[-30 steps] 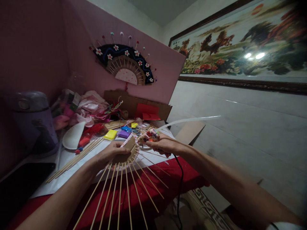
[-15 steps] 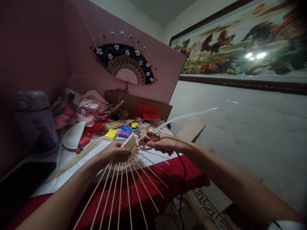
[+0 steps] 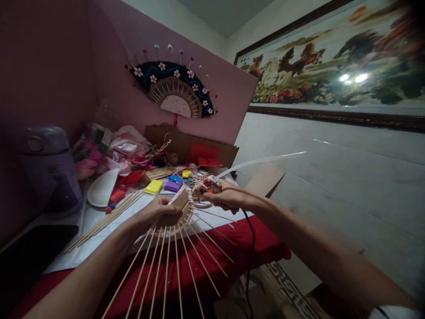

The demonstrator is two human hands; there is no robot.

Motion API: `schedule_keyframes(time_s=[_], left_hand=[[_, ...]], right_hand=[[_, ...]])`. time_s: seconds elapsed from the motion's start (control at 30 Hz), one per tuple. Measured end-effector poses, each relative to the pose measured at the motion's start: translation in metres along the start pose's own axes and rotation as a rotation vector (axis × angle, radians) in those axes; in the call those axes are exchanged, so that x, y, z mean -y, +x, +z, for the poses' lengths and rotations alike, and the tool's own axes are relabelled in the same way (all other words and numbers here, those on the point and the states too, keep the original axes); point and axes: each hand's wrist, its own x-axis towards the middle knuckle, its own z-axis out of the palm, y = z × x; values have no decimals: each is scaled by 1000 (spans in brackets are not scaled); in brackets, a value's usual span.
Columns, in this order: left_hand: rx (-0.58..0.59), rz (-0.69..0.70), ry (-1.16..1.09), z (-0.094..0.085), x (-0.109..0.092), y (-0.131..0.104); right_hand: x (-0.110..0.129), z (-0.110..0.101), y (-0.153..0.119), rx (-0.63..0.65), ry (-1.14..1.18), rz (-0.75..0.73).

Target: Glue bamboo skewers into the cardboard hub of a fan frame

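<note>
My left hand [image 3: 160, 212] pinches a half-round cardboard piece [image 3: 174, 219], thumb on top. Thin wooden sticks [image 3: 177, 266] fan out from its curved edge toward me, and patterned paper shows along its straight rim. My right hand [image 3: 229, 196] is wrapped round a glue gun [image 3: 208, 188] with a small red light. A long clear glue stick [image 3: 265, 158] sticks out of its back, and a black cord [image 3: 251, 266] hangs below. The gun's tip is close to the right end of the cardboard's curved edge; I cannot tell whether it touches.
Loose sticks [image 3: 106, 220], yellow clay [image 3: 153, 186], purple clay [image 3: 172, 185] and a white half plate [image 3: 102, 188] lie on the table. A purple bottle [image 3: 49, 170] stands left, behind a dark flat device [image 3: 43, 243]. A finished fan [image 3: 175, 84] is on the pink board behind.
My right hand has turned the glue gun slightly, and the glue stick's far end has shifted a little right. My left hand and the cardboard stay nearly still.
</note>
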Motion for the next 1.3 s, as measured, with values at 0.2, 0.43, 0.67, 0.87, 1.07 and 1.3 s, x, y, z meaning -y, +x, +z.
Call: schedule_keyframes(time_s=[0.2,0.43,0.67,0.87,1.07,1.3], left_hand=[[-9,-2,-8,2,-2,-2],[11,10,-6,-1,3,2],[22,3,-4,-1,3,2],[36,-2,-15,0,3,1],[4,-13,2,2,0,-1],[-8,-26,-6,3,-2,-1]], right_hand=[[-3,2,3,28,6,-28],[-4,1,7,-32,32,-102],[1,2,7,-40,10,-86],[1,2,9,-41,25,-108],[1,4,7,-51,40,-93],[7,2,1,-51,114,-72]])
